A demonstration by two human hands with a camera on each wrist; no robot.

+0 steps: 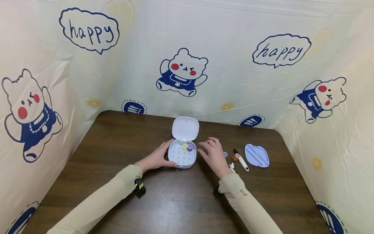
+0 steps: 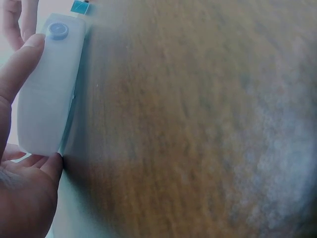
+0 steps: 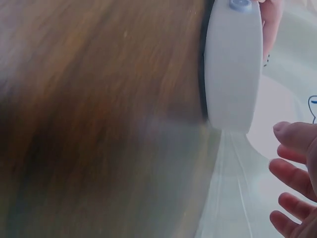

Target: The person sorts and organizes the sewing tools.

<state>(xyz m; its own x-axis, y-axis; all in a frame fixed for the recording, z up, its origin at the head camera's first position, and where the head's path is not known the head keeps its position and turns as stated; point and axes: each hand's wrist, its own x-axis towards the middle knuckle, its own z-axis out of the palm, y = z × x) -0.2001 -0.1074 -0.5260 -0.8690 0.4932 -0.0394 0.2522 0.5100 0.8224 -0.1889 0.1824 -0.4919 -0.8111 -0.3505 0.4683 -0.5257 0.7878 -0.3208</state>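
Note:
A small white box (image 1: 181, 164) stands with its lid (image 1: 185, 128) raised at the back; inside it are rows of small pegs. One yellow spool (image 1: 185, 147) and one purple spool (image 1: 190, 148) sit side by side near its back right. The left hand (image 1: 155, 156) grips the box's left side, thumb at the front near the round button (image 2: 57, 30). The right hand (image 1: 214, 154) is just right of the box, apart from it, fingers relaxed and slightly bent, holding nothing visible. In the right wrist view its fingers (image 3: 292, 176) are spread beside the box (image 3: 234, 69).
Right of the right hand lie a blue spool (image 1: 225, 154), an orange spool (image 1: 236, 157), a white-handled tool (image 1: 243, 163), a small white item (image 1: 232, 167) and a blue tray (image 1: 257, 156). A printed cloth hangs behind and beside the brown table (image 1: 172, 208).

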